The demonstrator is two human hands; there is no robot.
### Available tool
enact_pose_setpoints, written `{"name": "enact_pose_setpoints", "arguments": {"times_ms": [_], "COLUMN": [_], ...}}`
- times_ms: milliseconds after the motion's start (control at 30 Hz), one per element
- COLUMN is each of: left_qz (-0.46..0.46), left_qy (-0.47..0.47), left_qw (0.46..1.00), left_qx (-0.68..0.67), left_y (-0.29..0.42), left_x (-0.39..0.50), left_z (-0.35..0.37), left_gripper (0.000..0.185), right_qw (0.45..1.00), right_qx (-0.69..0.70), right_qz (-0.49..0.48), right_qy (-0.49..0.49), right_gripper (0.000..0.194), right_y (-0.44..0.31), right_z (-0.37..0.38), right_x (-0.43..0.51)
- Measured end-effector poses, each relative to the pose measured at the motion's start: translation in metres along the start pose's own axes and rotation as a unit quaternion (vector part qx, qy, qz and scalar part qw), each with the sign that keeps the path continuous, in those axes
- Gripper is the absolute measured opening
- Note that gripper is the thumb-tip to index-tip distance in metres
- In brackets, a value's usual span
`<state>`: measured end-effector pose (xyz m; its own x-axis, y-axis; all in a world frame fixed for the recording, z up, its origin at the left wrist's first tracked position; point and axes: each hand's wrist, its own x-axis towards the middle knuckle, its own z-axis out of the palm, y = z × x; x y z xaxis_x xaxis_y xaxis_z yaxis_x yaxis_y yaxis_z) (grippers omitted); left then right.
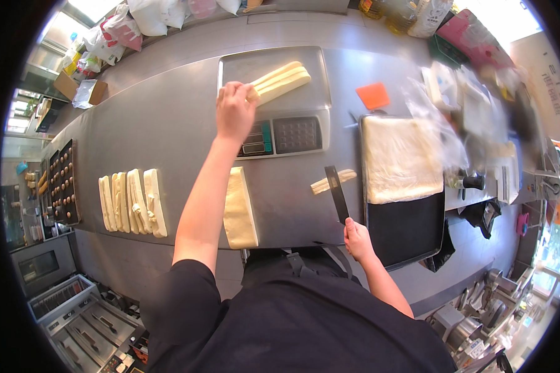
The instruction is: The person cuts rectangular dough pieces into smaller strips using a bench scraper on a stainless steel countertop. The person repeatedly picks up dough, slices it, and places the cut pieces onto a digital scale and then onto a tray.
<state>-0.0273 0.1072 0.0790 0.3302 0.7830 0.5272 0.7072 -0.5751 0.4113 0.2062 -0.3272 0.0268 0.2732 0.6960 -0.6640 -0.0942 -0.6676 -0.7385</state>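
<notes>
My left hand (235, 109) is over the steel platter (233, 65) of a digital scale. Its fingers pinch a bit of pale dough (252, 94) at the near end of dough strips (284, 81) lying on the platter. I cannot tell whether that bit is separate. My right hand (358, 240) grips a long, wide-bladed knife (337, 196). Its blade crosses over a thin dough scrap (322, 186) on the steel table. Between my arms lies a flat dough slab (239, 210). Several cut dough strips (133, 200) stand in a row on the left.
A dark tray (403, 228) at the right holds a large dough sheet (401, 158), with plastic film (441, 126) by its far corner. An orange scraper (373, 95) lies beyond it. Small round pieces fill a black tray (70, 205) at the table's left end.
</notes>
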Motion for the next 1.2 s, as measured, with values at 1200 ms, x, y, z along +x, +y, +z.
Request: {"name": "enact_pose_setpoints", "arguments": {"times_ms": [1200], "left_qz": [-0.088], "left_qy": [-0.213], "left_qw": [0.948], "left_qx": [-0.219], "left_y": [0.116], "left_x": [-0.247], "left_z": [0.061], "left_gripper": [0.026], "right_qw": [0.933], "right_qx": [-0.354], "right_qz": [-0.050], "right_qy": [0.033], "right_gripper": [0.066], "right_y": [-0.003], "right_z": [0.038], "right_x": [0.003]}}
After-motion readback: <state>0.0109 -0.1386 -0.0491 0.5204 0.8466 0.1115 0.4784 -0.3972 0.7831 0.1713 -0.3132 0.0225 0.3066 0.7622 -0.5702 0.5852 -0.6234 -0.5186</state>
